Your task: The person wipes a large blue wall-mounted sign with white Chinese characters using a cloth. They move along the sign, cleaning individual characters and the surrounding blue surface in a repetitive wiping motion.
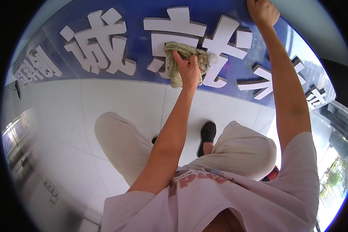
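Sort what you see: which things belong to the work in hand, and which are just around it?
Belongs to the work:
left hand
greenish cloth it holds
white raised characters
blue panel
right hand, at the panel's edge

Just around:
pale floor tiles
black shoe
greenery

Your greenish-grey cloth rag (175, 77) looks rough and fuzzy; the long blue panel (138, 48) is smooth, glossy, its blocky white raised characters (174, 27) matt, perhaps plastic.
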